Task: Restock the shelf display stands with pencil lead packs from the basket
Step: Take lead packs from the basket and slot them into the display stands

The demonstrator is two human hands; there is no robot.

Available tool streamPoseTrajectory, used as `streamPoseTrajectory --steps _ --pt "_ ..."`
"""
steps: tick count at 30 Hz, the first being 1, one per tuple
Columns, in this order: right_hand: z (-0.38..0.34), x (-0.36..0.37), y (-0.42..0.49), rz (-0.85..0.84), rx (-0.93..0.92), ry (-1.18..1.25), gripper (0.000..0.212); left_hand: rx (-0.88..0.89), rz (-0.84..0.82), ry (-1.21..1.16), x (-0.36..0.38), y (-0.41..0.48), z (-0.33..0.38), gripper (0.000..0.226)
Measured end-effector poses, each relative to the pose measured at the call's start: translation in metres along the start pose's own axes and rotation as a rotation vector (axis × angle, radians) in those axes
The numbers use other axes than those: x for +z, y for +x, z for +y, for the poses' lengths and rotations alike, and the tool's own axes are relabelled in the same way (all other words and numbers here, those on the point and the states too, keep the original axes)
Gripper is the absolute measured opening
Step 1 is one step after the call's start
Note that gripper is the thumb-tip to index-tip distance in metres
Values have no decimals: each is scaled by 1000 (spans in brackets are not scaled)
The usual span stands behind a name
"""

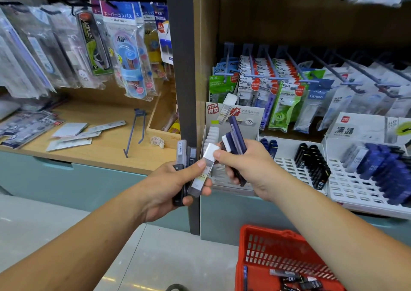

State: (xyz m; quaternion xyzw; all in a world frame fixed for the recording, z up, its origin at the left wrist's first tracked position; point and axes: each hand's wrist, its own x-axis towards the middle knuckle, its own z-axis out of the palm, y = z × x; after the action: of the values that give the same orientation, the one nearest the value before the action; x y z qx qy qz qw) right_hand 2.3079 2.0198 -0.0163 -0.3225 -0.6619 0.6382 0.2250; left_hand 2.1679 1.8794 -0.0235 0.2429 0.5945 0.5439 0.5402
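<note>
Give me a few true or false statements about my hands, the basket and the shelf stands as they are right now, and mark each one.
1. The left hand and the right hand both hold pencil lead packs. True.
2. The red basket is empty. False: several dark packs lie in its bottom.
3. A loose metal hook lies on the wooden shelf. True.
4. Every slot of the white display stand is filled. False: many of its slots are empty.
5. The basket stands on the shelf. False: it sits low down beneath the right forearm, apparently on the floor.
</note>
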Motion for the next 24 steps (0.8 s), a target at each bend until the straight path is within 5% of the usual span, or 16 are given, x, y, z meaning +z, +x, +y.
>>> streamPoseTrajectory --steps 8,14,24 --pt "3 -3 2 85 9 -51 16 33 93 278 -1 -3 0 10" --pt "1 0 3 194 -216 -318 14 -37 193 290 -6 4 -6 22" --pt "20 8 8 141 -303 -488 17 -40 86 239 -9 1 -5 25"
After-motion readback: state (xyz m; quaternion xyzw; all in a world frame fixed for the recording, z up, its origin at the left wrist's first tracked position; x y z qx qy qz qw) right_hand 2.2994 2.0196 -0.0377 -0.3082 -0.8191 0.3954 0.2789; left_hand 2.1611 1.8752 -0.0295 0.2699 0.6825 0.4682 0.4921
